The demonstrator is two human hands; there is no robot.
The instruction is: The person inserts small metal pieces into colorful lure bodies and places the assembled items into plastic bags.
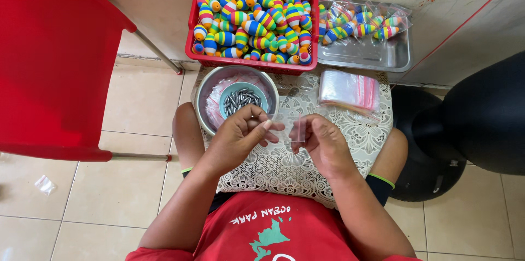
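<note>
1. A red plastic chair [52, 59] stands at the left on the tiled floor [109, 195], and a small scrap of clear plastic [45, 185] lies on the tiles near its leg.
2. A steel bowl [205, 102] sits on the lace-covered lap board [339, 146]; inside it a small teal dish [229, 105] holds dark metal sinkers [241, 100].
3. The left hand [238, 138] is just near the bowl, its fingers curled and pinching the left edge of a small clear bag [290, 128].
4. That bag hangs between both hands, above the lace cloth, in the middle of the scene.
5. The right hand [324, 143] grips the bag's right edge between thumb and fingers.
6. Far from the hands, a red basket [192, 23] is heaped with striped foam floats [254, 18].
7. Right of the bowl lies a stack of clear zip bags [348, 89].
8. Beyond it, a steel tray [377, 56] carries bagged floats [355, 23].
9. A black rounded object [481, 119] fills the right edge.
</note>
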